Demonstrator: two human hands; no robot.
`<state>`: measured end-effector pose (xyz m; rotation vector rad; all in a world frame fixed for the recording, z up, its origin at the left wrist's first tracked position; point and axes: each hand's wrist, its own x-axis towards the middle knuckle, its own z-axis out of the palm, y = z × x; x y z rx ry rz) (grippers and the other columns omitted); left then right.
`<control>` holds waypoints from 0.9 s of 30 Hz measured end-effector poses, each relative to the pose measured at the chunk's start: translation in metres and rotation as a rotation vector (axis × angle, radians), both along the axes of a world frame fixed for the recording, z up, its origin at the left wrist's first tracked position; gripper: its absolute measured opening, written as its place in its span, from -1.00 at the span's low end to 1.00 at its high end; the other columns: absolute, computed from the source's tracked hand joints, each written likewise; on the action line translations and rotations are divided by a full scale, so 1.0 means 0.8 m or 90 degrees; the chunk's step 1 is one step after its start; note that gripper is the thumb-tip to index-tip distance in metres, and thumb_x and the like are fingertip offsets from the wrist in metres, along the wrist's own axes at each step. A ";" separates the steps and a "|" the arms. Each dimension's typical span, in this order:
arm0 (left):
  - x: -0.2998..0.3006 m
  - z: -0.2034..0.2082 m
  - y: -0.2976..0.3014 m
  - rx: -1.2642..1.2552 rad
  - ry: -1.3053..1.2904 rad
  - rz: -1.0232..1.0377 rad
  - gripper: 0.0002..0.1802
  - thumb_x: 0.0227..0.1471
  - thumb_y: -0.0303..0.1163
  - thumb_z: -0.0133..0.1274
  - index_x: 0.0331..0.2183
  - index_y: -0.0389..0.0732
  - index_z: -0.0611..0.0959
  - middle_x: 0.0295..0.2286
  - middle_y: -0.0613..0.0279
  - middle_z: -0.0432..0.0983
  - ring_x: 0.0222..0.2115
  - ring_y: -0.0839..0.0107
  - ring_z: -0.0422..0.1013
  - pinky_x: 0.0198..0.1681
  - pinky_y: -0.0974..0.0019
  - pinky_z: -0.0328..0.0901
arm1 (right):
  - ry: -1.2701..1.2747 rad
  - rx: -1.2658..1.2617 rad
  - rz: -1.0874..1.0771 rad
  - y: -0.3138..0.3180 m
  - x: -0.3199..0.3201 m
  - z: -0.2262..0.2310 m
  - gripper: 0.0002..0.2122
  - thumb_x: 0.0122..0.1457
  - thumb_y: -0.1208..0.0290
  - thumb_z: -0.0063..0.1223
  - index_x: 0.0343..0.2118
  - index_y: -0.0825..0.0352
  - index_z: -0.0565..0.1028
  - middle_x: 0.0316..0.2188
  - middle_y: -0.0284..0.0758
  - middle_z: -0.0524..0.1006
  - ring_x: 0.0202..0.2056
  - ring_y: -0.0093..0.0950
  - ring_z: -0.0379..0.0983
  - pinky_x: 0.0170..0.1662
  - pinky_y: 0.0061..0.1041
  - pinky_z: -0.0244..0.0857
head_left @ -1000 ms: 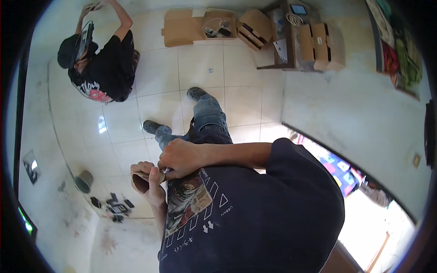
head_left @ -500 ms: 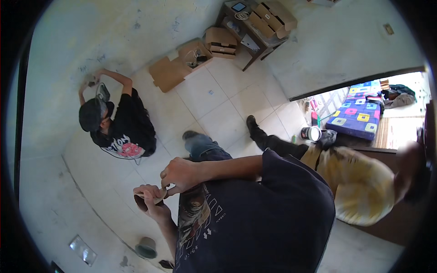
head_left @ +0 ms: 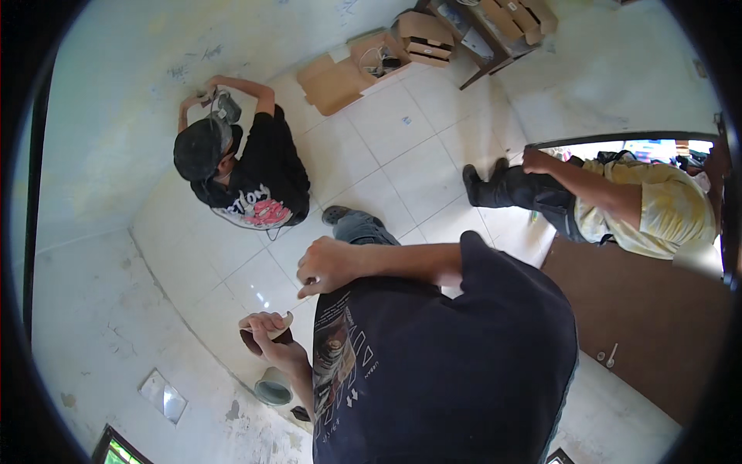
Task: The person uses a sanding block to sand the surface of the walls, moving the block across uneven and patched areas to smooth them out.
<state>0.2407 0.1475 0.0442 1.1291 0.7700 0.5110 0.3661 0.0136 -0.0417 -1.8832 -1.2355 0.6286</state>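
Observation:
In my left hand [head_left: 267, 334] is a curled piece of sandpaper [head_left: 280, 328], pale on one face and reddish-brown on the other. My fingers close round it. My right hand [head_left: 328, 267] hangs above and to the right of it, apart from the sandpaper. Its fingers are loosely bent, one points down, and nothing shows in them. My dark printed shirt [head_left: 448, 348] fills the lower middle. At the upper left a crouching person [head_left: 255, 174] in a black cap and shirt holds both hands against the stained wall [head_left: 147, 116].
A second person [head_left: 645, 205] in a yellow patterned shirt is by the doorway, beside a brown door [head_left: 618, 309]. Cardboard boxes [head_left: 332, 81] lie along the back wall near a dark table [head_left: 479, 50]. A grey bucket [head_left: 274, 387] stands at the lower left.
My right hand has let go of the sandpaper and drawn away; the left still holds it. The view has shifted left. The person in yellow has moved farther into the doorway.

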 end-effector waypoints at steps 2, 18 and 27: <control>0.001 -0.001 0.015 -0.003 0.002 -0.009 -0.80 0.14 -0.30 -0.05 -0.45 -0.12 0.32 -0.57 0.38 0.12 -0.53 0.52 0.12 -0.43 0.43 0.13 | -0.017 -0.032 0.016 0.005 0.004 -0.015 -0.61 0.02 -0.09 0.14 -0.55 0.21 0.57 -0.60 -0.30 0.56 -0.47 -0.22 0.53 -0.41 -0.24 0.35; -0.217 -0.004 0.252 0.124 -0.061 -0.127 -0.80 0.17 -0.34 -0.01 -0.37 -0.26 0.39 -0.56 0.29 0.29 -0.51 0.49 0.29 -0.33 0.39 0.24 | 0.031 0.131 -0.109 0.260 -0.259 0.056 -0.78 0.04 0.10 0.17 -0.43 0.14 0.64 -0.48 -0.41 0.60 -0.44 -0.32 0.55 -0.35 -0.29 0.39; -0.321 -0.011 0.331 0.101 -0.140 -0.095 -0.68 0.25 -0.20 -0.08 -0.25 -0.31 0.41 -0.42 0.18 0.40 -0.39 0.39 0.38 -0.20 0.30 0.34 | -0.091 0.010 -0.031 0.351 -0.330 0.069 -0.64 0.08 -0.02 0.10 -0.53 0.23 0.57 -0.53 -0.32 0.57 -0.44 -0.22 0.54 -0.37 -0.21 0.38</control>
